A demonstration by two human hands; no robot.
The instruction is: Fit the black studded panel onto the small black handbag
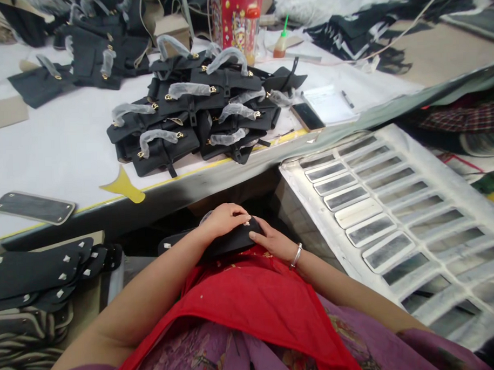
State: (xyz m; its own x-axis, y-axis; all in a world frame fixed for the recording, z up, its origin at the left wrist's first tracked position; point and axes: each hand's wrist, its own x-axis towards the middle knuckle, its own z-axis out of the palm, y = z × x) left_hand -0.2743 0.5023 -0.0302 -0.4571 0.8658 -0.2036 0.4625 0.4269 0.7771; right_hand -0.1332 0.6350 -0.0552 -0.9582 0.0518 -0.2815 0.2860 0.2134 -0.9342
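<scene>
A black bag panel (227, 244) with rounded ends lies across my lap, over a red apron (251, 298). Small white tabs stick up near its two ends. My left hand (225, 221) rests on top of the panel, fingers closed by the white tab (247, 223) at the right end. With thumb above and fingers at the far edge, my right hand (271, 238) grips that same end. Part of the panel is hidden by my left hand and forearm.
Black bag pieces with plastic-wrapped handles (191, 90) are heaped on the white table (59, 154). A stack of tabbed black panels (35, 270) sits at left, a slotted white rack (393, 201) at right. A phone (307, 117) and a yellow piece (125, 185) lie near the table edge.
</scene>
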